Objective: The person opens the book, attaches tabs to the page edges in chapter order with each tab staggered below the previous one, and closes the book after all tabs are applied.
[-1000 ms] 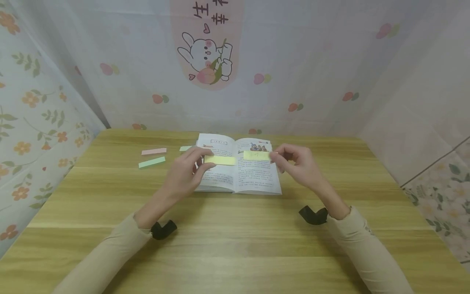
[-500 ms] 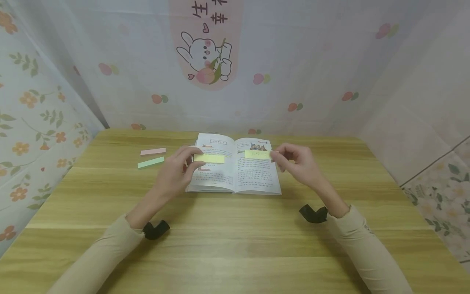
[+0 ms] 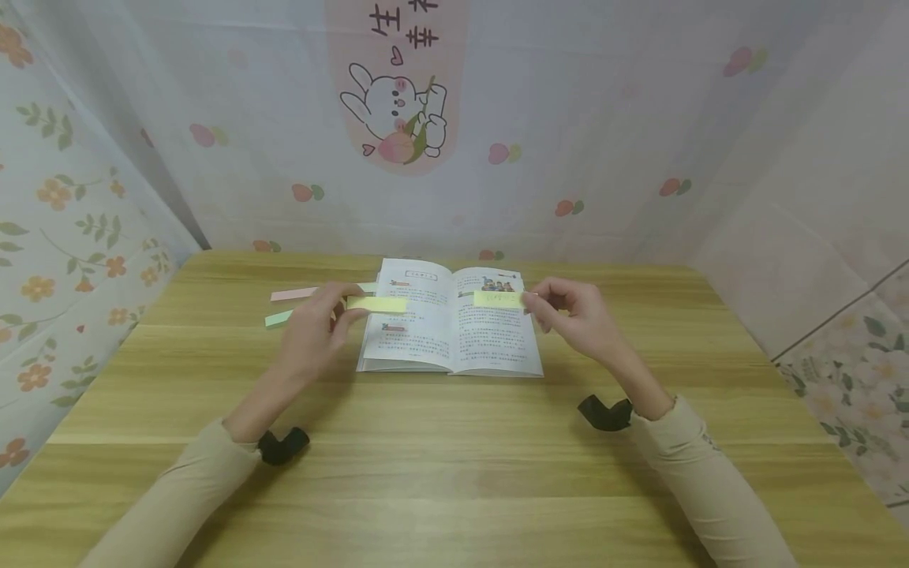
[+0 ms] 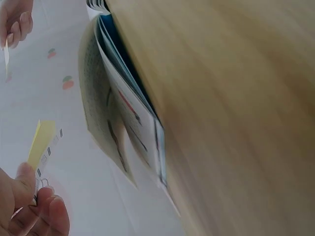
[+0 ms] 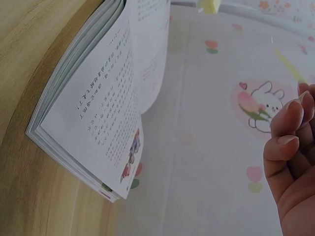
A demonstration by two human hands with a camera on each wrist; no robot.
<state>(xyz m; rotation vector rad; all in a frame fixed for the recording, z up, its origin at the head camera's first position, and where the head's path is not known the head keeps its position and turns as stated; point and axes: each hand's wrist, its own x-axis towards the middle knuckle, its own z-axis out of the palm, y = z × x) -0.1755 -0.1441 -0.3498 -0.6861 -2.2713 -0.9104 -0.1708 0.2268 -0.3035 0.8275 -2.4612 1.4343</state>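
An open book (image 3: 490, 339) with printed pages and a small picture lies near the table's back edge. Above its left page, my left hand (image 3: 311, 331) pinches a pad of yellow sticky notes (image 3: 383, 305) by its left end between thumb and fingers. My right hand (image 3: 578, 315) pinches a single yellow sticky note (image 3: 495, 299) by its right end, over the right page. Faint handwriting shows on that note. In the right wrist view the note (image 5: 289, 66) appears as a thin, slightly bent strip. In the left wrist view the pad (image 4: 43, 140) shows printed marks on one side.
Left of the book lie a pink strip pad (image 3: 293, 294) and a green strip pad (image 3: 278, 319), partly behind my left hand. Another pale green strip (image 3: 368, 287) shows by the book's left edge. A patterned cloth (image 3: 533, 205) hangs behind the wooden table (image 3: 454, 473).
My left hand has moved left with the yellow pad, away from the note in my right hand. My right hand has stayed nearly still.
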